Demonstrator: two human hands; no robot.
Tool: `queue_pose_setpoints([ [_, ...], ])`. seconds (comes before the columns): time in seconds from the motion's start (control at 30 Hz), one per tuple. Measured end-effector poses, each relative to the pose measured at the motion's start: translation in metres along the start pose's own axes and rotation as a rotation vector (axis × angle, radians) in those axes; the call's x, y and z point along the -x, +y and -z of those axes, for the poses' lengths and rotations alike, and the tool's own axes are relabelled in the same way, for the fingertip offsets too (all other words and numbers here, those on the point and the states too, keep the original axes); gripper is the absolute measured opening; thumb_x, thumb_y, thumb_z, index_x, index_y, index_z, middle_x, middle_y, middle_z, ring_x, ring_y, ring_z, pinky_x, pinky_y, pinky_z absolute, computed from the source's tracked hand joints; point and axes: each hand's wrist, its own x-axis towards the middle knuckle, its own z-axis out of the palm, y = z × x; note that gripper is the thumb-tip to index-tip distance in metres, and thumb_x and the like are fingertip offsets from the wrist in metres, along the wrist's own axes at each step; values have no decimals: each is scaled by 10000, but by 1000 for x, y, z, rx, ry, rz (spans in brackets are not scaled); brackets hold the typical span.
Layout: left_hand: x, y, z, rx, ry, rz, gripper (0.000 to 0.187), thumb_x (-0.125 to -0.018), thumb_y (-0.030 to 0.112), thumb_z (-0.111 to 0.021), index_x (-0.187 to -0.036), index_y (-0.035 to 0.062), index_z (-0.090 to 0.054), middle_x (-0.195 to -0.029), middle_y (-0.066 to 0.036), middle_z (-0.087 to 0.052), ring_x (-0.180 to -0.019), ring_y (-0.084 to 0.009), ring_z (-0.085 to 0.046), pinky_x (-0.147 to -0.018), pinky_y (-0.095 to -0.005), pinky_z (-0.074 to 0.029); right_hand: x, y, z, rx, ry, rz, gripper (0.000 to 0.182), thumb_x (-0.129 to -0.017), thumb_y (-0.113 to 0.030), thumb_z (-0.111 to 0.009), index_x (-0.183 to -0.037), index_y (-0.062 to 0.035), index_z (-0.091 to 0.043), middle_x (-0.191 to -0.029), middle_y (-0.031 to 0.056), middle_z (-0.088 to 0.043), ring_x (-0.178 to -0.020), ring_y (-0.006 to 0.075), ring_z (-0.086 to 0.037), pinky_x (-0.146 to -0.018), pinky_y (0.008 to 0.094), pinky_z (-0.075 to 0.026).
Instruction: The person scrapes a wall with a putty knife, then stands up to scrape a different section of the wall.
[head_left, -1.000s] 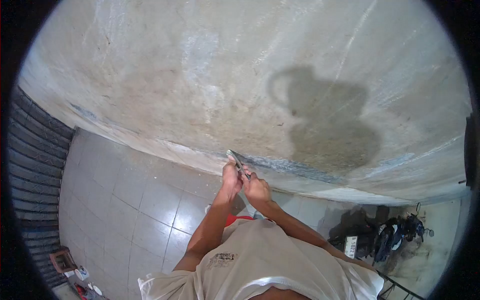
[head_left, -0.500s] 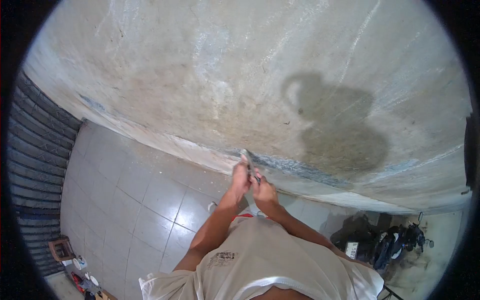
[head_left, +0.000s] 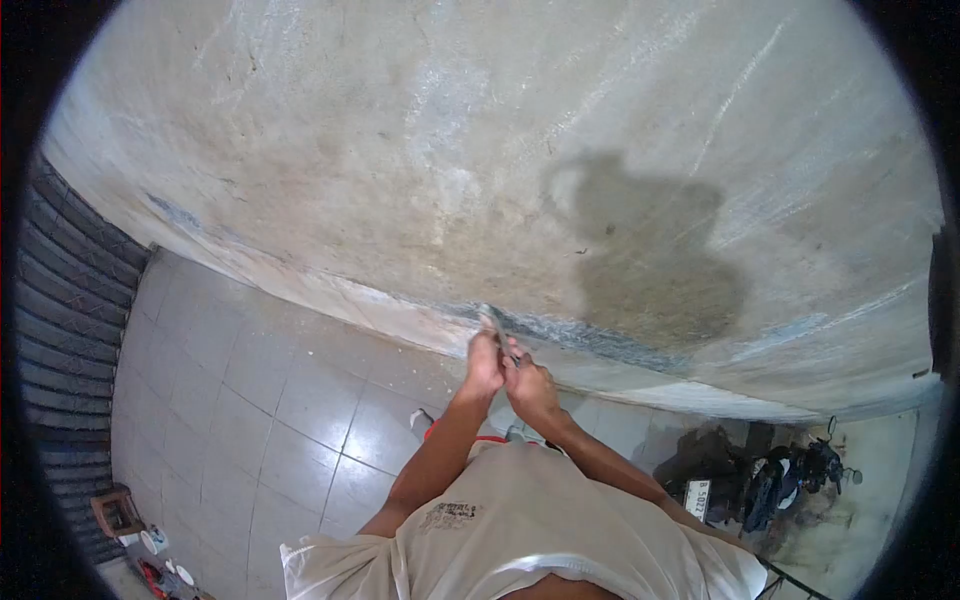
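Both hands are close together at the lower part of a stained wall [head_left: 350,180]. My right hand [head_left: 532,388] is closed round the handle end of a thin scraper-like tool [head_left: 502,338]. Pressed along the tool's other side is my left hand [head_left: 485,362], its fingers closed near the upper end. The tool's tip meets the wall at the left part of a dark, rough scraped strip [head_left: 600,340]. Its exact shape is partly hidden by the fingers.
Grey floor tiles [head_left: 300,400] carry small crumbs near the wall. A slatted metal gate [head_left: 75,330] stands at left, with a wooden stool [head_left: 117,512] and containers below. A motorcycle [head_left: 765,490] is at the lower right.
The view has shifted slightly, so the wall and floor sit a little differently. Both hands remain on the tool, with its tip at nearly the same place on the dark strip.
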Motion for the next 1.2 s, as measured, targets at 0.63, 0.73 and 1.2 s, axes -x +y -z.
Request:
queue_pose_setpoints([
  [0.63,2,25,10,-77,-58,56,477,-955,525,-414,-875,61,-488,-693,-77,-519,-593,-226,-526,-556,-361,-475,1,-11,-15,110,120,311,406,-947,-327,-477,-984,67,-565,-727,280,-623,-703,455,-627,-639,533,-499],
  [0.73,-12,37,29,149,50,25,491,-960,538,-386,-898,61,-483,-706,-86,-533,-587,-237,-550,-540,-370,-472,-14,-43,-23,110,25,170,365,-945,-306,-471,-945,47,-563,-770,313,-613,-714,476,-614,-673,528,-500],
  [1.2,1,35,26,36,-53,31,490,-958,506,-418,-885,31,-508,-730,-110,-554,-556,-239,-564,-550,-342,-500,-10,-20,-36,17,57,183,363,-943,-294,-463,-973,56,-553,-807,298,-629,-803,469,-622,-718,536,-493],
])
